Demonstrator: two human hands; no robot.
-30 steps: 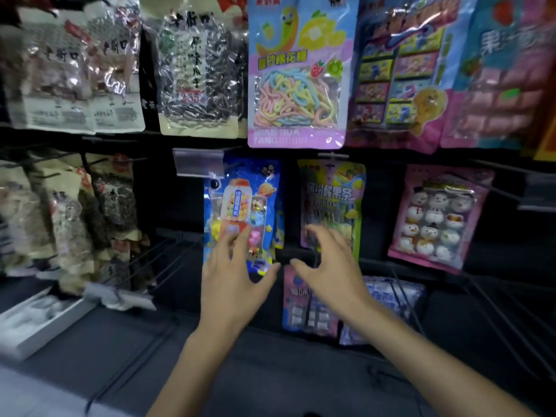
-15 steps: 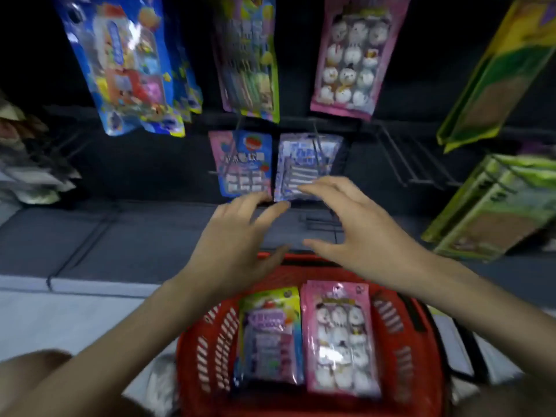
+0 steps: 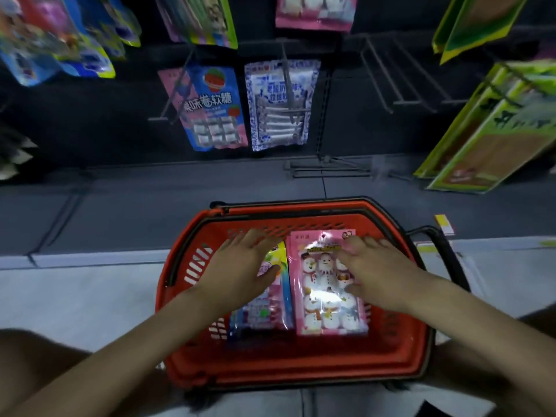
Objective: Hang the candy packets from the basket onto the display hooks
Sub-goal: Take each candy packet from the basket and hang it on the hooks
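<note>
A red plastic basket (image 3: 192, 350) stands on the floor below me. Two candy packets lie flat in it: a colourful packet (image 3: 270, 308) on the left and a pink snowman packet (image 3: 319, 293) on the right. My left hand (image 3: 240, 266) hovers over or rests on the colourful packet with fingers spread and straight. My right hand (image 3: 376, 269) lies over the right side of the pink snowman packet, fingers spread; I cannot tell if it touches. Above, display hooks (image 3: 391, 73) jut from the dark rack.
A blue strawberry packet (image 3: 213, 109) and a white-blue packet (image 3: 279, 103) hang on the lowest row. More packets hang above. Green-yellow packs (image 3: 487, 130) hang at the right. The basket's black handle (image 3: 448, 254) folds out to the right. A grey base ledge (image 3: 120, 206) runs below the rack.
My view tilted down from the shelf to the basket. Both hands dropped from in front of the hanging packets down into the basket, over the two packets.
</note>
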